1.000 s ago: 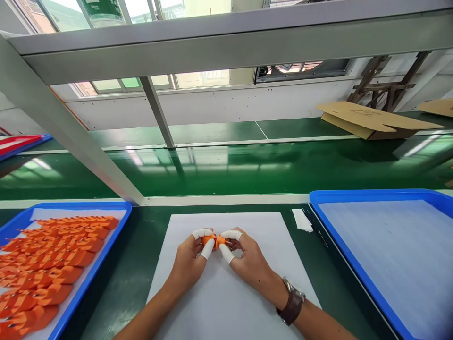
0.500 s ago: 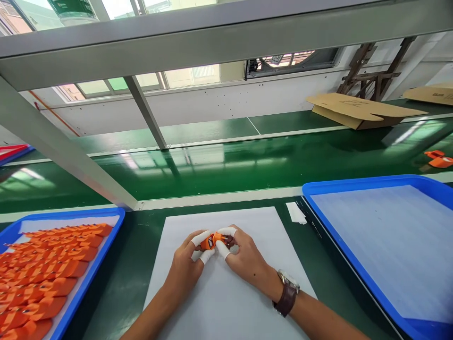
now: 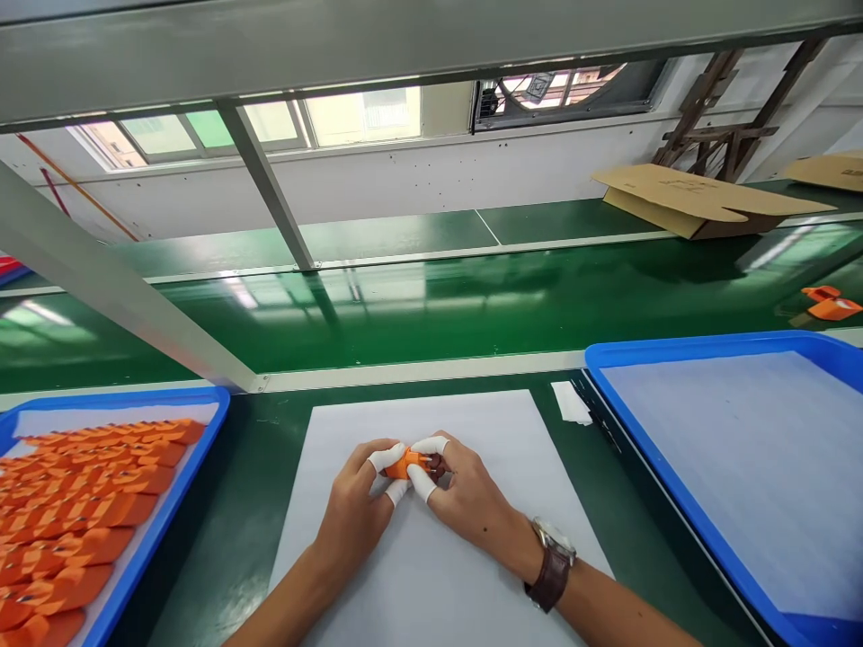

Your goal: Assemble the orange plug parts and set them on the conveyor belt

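Observation:
A small orange plastic part [image 3: 405, 464] is pinched between both my hands, above a white sheet [image 3: 418, 566]. My left hand [image 3: 360, 494] grips its left end with thumb and index finger. On the other end, the thumb and index finger of my right hand [image 3: 458, 485] are closed. White finger cots cover these fingertips. Something dark brown shows beside the orange part, by my right fingers; its kind is too small to make out. Much of the part is hidden behind the fingertips.
To the left, a blue tray [image 3: 172, 517] holds many rows of orange parts [image 3: 87, 530]. A paper-lined blue tray [image 3: 674, 481] stands on the right. A white scrap [image 3: 571, 403] lies near it. Behind are a metal frame post [image 3: 162, 310] and a cardboard box [image 3: 701, 199].
The orange part has turned a little in my fingers, and its dark marking no longer shows. Both hands stay in nearly the same place. The camera view has shifted slightly.

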